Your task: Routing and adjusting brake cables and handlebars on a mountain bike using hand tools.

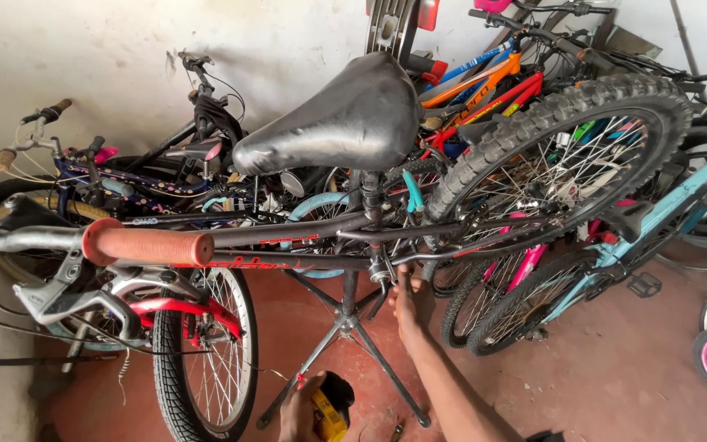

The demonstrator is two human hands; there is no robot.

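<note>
A dark bicycle frame (288,237) with a black saddle (337,123) and a red handlebar grip (149,245) stands clamped on a black repair stand (345,327). My right hand (409,301) reaches up under the frame and touches the parts near the stand's clamp, below the seat post. My left hand (300,413) is low at the bottom edge, closed around a yellow and black spray can (330,413). The bicycle's knobby rear wheel (558,155) rises to the right, its front wheel (206,360) hangs to the left.
Many other bicycles lean against the white wall (83,49) behind and to the right, among them a teal one (656,221), an orange one (484,82) and a dark spotted one (124,184). The floor (615,368) is red-brown concrete. A loose pedal (644,285) sticks out at right.
</note>
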